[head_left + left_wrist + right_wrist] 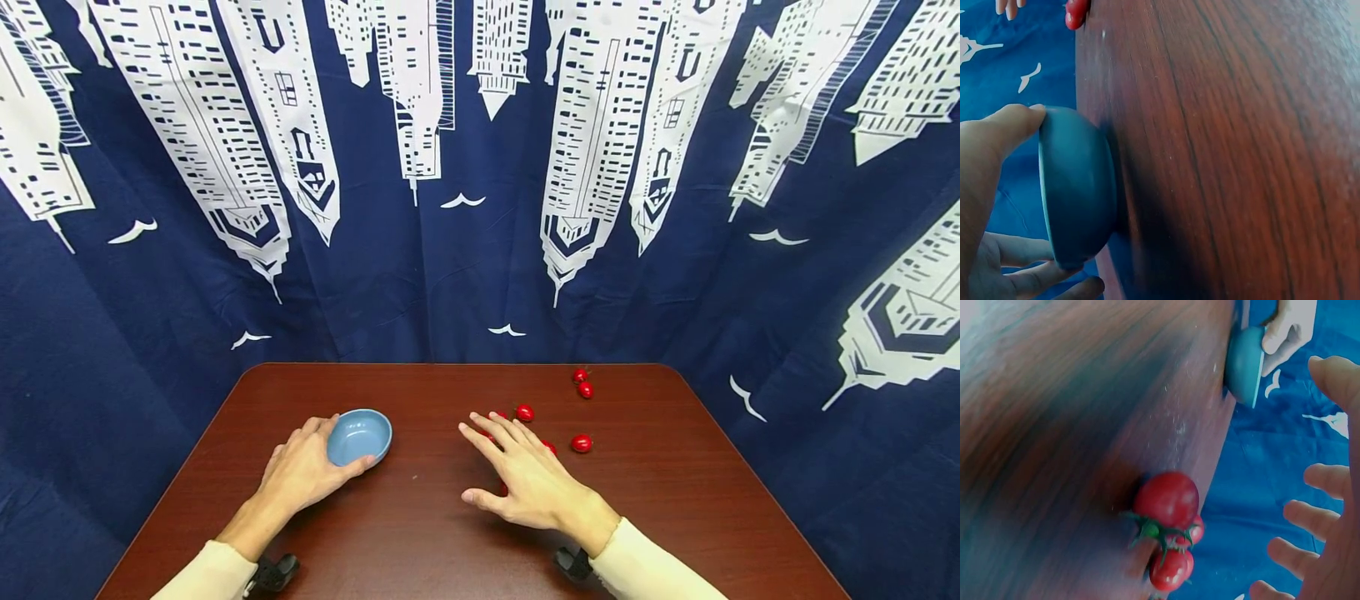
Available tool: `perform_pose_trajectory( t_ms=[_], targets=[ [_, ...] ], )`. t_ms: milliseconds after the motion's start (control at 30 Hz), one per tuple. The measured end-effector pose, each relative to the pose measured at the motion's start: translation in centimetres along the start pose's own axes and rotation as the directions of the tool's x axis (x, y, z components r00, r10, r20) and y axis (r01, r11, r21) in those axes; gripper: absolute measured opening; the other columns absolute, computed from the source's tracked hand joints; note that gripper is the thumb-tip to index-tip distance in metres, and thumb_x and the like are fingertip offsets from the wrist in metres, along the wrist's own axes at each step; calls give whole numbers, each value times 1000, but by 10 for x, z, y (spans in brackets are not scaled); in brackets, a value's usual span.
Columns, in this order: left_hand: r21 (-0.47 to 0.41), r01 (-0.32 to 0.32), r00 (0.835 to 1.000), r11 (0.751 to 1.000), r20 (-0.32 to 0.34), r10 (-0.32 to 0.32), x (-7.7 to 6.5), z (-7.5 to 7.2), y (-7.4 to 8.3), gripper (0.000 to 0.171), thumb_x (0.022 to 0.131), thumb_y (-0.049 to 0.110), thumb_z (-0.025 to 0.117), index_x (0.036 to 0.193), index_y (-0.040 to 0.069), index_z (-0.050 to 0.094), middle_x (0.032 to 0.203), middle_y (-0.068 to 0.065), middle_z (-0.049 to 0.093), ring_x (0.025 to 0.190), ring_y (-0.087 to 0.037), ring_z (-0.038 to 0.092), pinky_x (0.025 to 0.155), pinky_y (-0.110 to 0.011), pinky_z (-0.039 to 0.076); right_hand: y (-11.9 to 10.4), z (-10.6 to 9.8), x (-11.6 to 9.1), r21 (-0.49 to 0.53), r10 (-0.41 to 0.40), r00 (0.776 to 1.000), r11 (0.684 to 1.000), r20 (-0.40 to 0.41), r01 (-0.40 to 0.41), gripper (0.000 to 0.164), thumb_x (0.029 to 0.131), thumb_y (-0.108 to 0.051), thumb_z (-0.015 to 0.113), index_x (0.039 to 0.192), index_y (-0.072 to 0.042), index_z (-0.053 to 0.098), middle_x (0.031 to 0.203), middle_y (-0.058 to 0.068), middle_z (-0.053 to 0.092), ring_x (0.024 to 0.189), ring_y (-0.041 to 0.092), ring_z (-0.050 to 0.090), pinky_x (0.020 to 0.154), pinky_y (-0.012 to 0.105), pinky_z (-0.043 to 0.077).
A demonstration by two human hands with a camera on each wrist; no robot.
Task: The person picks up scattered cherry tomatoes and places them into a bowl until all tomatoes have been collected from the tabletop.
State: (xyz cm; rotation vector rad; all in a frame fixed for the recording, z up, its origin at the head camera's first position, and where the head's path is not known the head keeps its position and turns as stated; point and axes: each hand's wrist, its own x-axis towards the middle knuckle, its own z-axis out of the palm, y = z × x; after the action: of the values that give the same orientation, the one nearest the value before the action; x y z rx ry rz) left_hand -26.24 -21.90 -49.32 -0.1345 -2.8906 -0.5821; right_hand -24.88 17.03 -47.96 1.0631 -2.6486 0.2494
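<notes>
A small blue bowl (pixel 360 437) stands upright on the left part of the table. My left hand (pixel 303 467) grips it by the sides, thumb on the near rim and fingers at the far-left side; the left wrist view shows the thumb and fingers spanning the bowl (pixel 1079 187). Over several red cherry tomatoes (pixel 525 413) hovers my right hand (pixel 528 483), its fingers spread and holding nothing. It partly hides some tomatoes in the head view. From the right wrist, a tomato with a green stem (pixel 1167 500) shows on the table, apart from the fingers.
The brown wooden table (pixel 435 542) has rounded far corners. Two tomatoes (pixel 585 389) lie close together near its far right edge, and another tomato (pixel 581 443) sits right of my right hand. Behind hangs a dark blue curtain (pixel 420 283) with white building prints.
</notes>
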Motion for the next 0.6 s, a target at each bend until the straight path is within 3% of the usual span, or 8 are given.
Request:
perform_pose_trajectory(
  t_ms=[233,367,600],
  targets=[
    [-66,-39,999,997,11,40,1,-1,-1,119,85,76,93,163,-8,60,153,-30,68,129,-50,73,104,-69,62,-9,9,14,27,-42,999,999,26,41,92,108,-63,77,183,-27,39,188,1,43,174,35,45,141,60,38],
    [-131,-72,997,989,14,74,1,0,2,117,85,68,98,162,-11,60,152,-29,69,129,-48,74,106,-63,63,-15,12,24,28,-54,997,998,53,52,91,110,-65,73,184,-28,37,189,-1,41,175,32,43,143,56,37],
    [-181,-94,993,979,53,105,-2,3,11,114,84,65,101,163,-8,61,151,-24,71,136,-49,72,111,-61,63,-24,21,39,29,-106,991,994,81,104,90,112,-67,68,184,-25,36,189,1,41,174,27,45,142,56,38]
  ],
)
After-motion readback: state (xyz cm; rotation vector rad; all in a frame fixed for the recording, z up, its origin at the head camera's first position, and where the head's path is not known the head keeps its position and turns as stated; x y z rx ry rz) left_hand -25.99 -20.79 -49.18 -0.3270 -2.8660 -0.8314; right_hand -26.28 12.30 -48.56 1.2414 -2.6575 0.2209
